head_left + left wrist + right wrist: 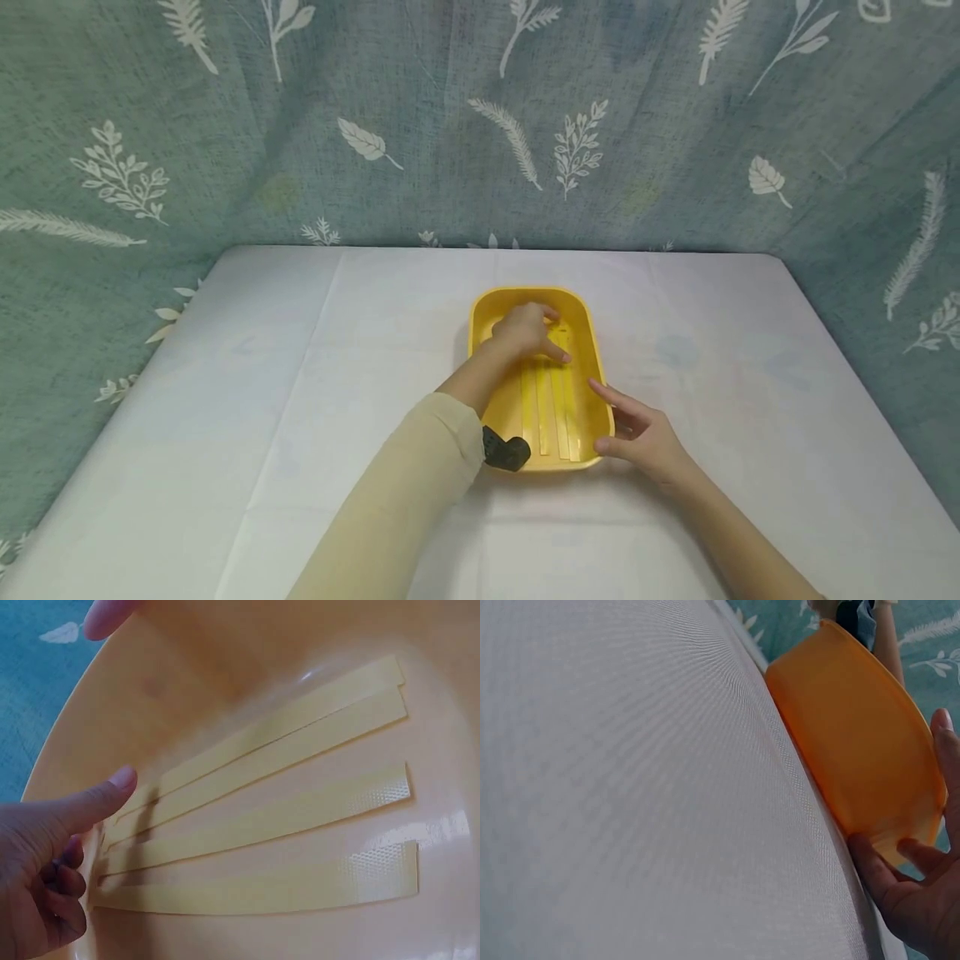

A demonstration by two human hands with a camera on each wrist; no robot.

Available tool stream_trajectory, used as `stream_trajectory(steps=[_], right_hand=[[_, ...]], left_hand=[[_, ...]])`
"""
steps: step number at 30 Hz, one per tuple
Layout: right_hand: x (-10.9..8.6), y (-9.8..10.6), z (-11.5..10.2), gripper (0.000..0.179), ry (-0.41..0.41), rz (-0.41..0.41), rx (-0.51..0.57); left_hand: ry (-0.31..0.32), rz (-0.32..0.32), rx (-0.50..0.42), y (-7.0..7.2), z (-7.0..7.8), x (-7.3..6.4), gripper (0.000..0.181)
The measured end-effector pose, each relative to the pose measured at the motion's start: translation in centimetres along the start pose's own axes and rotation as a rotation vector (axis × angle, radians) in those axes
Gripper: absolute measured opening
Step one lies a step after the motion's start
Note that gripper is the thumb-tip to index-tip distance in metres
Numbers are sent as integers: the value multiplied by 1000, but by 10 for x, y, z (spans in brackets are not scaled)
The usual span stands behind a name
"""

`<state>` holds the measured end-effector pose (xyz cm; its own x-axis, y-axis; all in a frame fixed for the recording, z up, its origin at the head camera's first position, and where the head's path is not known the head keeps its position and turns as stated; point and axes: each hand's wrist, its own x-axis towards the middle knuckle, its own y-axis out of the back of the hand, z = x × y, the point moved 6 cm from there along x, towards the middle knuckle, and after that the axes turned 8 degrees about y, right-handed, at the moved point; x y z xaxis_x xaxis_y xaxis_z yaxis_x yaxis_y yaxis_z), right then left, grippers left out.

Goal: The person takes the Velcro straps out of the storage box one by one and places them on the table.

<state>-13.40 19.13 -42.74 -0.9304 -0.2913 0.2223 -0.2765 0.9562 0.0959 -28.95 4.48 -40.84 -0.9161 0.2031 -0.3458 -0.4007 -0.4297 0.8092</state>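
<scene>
A yellow plastic tray (525,292) sits in the middle of the table. Several flat yellow strips (555,408) lie side by side along its floor. My left hand (536,333) reaches into the far half of the tray and rests over the strips' far ends. In the left wrist view the strips (285,817) lie loose on the tray's floor (225,645); my thumb (97,799) points at their ends and pinches nothing. My right hand (633,425) holds the tray's near right corner. In the right wrist view its fingers (915,885) wrap the tray's outer wall (855,742).
A white cloth (300,375) covers the table. A teal curtain (450,125) with white leaf prints closes off the back and both sides. A black strap (506,450) shows at my left wrist by the tray's near edge.
</scene>
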Motion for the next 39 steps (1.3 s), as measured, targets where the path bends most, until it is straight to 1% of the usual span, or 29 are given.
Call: stream_trajectory(steps=[4,10,16,23,28,32,33,36,39], right_hand=[[-2,0,1,68,8,0,9],[-3,-1,3,68,-20,10,-12],[-4,-1,2,68,-29,16,-20],[-4,-2,-1,69,-25,19,-28],[-4,-3,-3,69,-38,22,-32],[-4,-4,-3,70,-44,24,-58],[-4,-5,-3,69,-44,23,-65],[-4,-5,-3,69,-41,22,-69],[-4,-5,-2,68,-45,28,-60]], left_hand=[[-13,7,49,-4,1,0,80],[-49,17,96,-8,3,-1,74],[-83,17,96,-10,5,2,65],[-121,12,49,-9,9,6,57],[-135,3,24,-7,10,9,52],[-155,-14,-6,-6,11,11,49],[-161,-20,-23,-6,11,12,49],[-190,-61,-117,-7,12,14,47],[-225,-112,-205,-9,14,15,47]])
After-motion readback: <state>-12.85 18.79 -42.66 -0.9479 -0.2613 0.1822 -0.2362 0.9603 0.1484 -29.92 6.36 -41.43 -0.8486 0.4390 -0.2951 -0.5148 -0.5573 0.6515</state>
